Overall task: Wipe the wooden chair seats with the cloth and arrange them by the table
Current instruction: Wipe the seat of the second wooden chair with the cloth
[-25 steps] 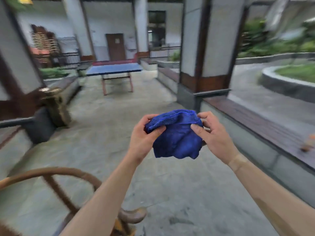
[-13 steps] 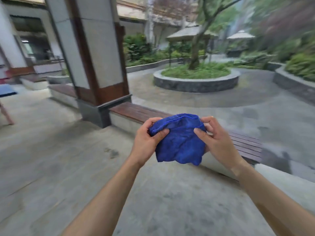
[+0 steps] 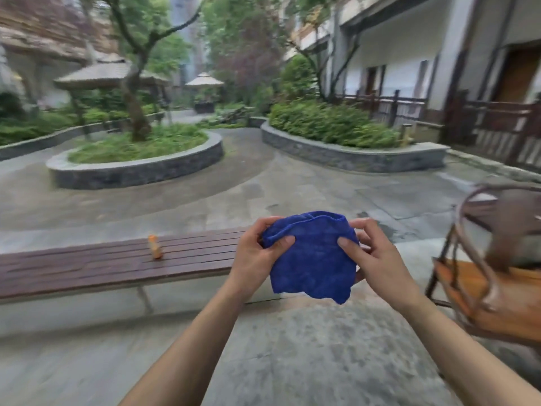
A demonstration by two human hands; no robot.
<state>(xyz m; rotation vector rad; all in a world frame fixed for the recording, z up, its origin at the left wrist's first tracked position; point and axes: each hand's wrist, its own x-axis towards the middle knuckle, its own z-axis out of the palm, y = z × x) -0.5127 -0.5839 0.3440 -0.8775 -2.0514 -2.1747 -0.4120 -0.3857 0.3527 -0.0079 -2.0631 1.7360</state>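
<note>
Both hands, left [image 3: 257,253] and right [image 3: 377,259], pinch a crumpled blue cloth [image 3: 311,259] (fuzzy, folded over on top).

– What did the cloth look like?
– The blue cloth [image 3: 311,259] was a deep-coloured, nubby rag, bunched and folded over along its top edge, its ragged lower edge hanging loose; it was held up in the air, well above the paving

– And the chair?
– The wooden chair [image 3: 494,276] stood at the right edge, blurred, with a curved dark-brown back rail, thin spindles and an orange-brown seat, only partly in view
</note>
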